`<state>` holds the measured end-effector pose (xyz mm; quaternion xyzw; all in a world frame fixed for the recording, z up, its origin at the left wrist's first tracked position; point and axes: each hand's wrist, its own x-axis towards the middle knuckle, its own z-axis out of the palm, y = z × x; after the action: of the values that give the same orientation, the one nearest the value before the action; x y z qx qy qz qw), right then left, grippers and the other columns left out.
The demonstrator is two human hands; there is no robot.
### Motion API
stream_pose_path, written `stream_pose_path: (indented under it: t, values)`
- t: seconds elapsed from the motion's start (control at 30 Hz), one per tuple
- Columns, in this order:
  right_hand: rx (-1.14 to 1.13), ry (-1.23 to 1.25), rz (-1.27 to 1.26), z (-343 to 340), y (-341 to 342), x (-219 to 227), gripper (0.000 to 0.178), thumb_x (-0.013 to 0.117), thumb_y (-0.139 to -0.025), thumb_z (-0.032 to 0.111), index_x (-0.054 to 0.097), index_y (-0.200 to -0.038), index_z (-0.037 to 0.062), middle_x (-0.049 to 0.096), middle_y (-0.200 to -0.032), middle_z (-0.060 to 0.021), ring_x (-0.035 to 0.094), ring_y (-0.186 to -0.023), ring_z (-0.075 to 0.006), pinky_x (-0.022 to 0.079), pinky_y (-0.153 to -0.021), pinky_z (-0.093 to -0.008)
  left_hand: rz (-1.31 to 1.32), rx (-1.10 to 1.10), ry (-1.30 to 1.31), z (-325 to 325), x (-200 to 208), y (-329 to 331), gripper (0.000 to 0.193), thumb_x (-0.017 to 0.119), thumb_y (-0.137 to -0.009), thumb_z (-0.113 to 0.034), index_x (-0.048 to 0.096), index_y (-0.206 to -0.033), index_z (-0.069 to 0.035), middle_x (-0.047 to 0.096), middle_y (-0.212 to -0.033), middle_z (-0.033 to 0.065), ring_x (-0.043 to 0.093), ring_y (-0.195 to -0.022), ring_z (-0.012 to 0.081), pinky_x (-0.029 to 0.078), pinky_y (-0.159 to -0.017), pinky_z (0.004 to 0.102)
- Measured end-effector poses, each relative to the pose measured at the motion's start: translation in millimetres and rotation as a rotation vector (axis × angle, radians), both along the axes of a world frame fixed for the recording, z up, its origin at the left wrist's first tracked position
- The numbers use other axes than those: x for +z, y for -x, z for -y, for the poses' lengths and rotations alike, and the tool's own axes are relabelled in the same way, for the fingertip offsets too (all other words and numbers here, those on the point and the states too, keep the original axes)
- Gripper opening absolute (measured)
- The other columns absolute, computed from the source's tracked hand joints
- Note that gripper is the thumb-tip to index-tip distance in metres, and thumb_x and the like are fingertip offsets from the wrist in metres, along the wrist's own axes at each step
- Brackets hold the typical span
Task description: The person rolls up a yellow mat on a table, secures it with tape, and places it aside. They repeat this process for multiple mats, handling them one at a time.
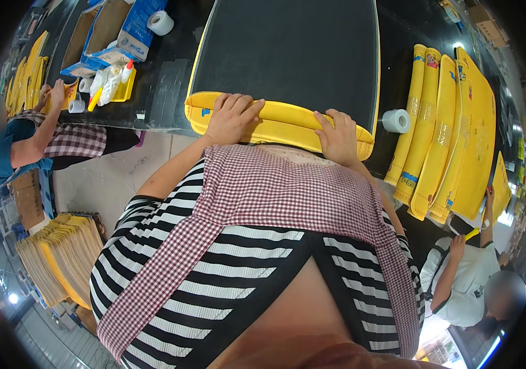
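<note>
In front of me lies a large mat [287,55], its dark side up with thin yellow edges. Its near end is turned over into a yellow fold [287,128] along the table's front edge, close to my apron. My left hand [233,117] grips the fold left of its middle, fingers curled over the top. Toward the right end, my right hand [340,135] holds the same fold, thumb pointing inward. The undersides of both hands' grip are hidden. A roll of clear tape [396,121] sits just right of the mat.
Several yellow rolled or folded mats [426,117] lie at right, beside a co-worker [462,289] in white. Another co-worker [29,144] works at left, near a blue carton [106,37], a yellow tray [125,89] with bottles and tape rolls. A stack of mats [60,258] stands behind left.
</note>
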<state>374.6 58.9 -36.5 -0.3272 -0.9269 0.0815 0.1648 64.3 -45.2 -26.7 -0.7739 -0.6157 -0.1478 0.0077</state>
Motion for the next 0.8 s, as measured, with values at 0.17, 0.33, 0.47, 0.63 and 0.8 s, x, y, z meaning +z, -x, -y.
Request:
stream_pose_path:
  t: [0.17,0.33,0.47,0.63,0.8]
  values:
    - [0.075,-0.002,-0.119,3.0,-0.5,-0.2,0.038,0.076,-0.086,0.014,0.073,-0.123,0.0101,0.065,-0.106,-0.0093,0.059,-0.098,-0.0276,0.047,-0.085,-0.0408,0.027,-0.015,-0.008,13.2,-4.9,-3.8,0.048,0.072,-0.094,-0.020,0.060,-0.140,-0.015,0.058,-0.127,0.0097,0.052,-0.125,0.0273,0.033,-0.115,0.0492]
    - [0.117,0.110,-0.099,2.5,-4.2,0.7,0.038,0.075,-0.087,0.014,0.074,-0.125,0.0125,0.062,-0.098,-0.0060,0.057,-0.091,-0.0250,0.046,-0.081,-0.0391,0.036,-0.075,-0.076,8.0,-9.4,-2.1,0.044,0.076,-0.090,-0.018,0.067,-0.132,-0.012,0.061,-0.120,0.0088,0.054,-0.120,0.0265,0.035,-0.116,0.0479]
    - [0.147,0.147,-0.068,-1.6,-4.5,3.0,0.036,0.074,-0.089,0.016,0.075,-0.125,0.0152,0.060,-0.094,-0.0059,0.056,-0.088,-0.0242,0.045,-0.080,-0.0387,0.067,-0.103,-0.080,7.1,-12.5,1.4,0.043,0.079,-0.087,-0.017,0.070,-0.128,-0.013,0.064,-0.111,0.0055,0.056,-0.112,0.0247,0.038,-0.108,0.0446]
    - [0.110,0.275,-0.043,-6.0,-1.0,9.3,0.029,0.070,-0.093,0.018,0.077,-0.121,0.0133,0.059,-0.093,-0.0060,0.055,-0.089,-0.0247,0.046,-0.084,-0.0384,0.193,-0.057,-0.061,4.8,-8.8,-2.7,0.038,0.080,-0.084,-0.013,0.075,-0.122,-0.015,0.065,-0.100,0.0037,0.059,-0.098,0.0236,0.044,-0.091,0.0398]
    - [-0.035,0.678,0.039,-22.2,8.4,20.7,0.025,0.064,-0.097,0.018,0.077,-0.117,0.0092,0.063,-0.098,-0.0090,0.059,-0.097,-0.0282,0.048,-0.092,-0.0388,0.327,-0.068,0.232,-17.1,-0.6,10.2,0.028,0.077,-0.087,-0.016,0.078,-0.115,-0.017,0.064,-0.098,0.0044,0.062,-0.093,0.0245,0.050,-0.086,0.0375]
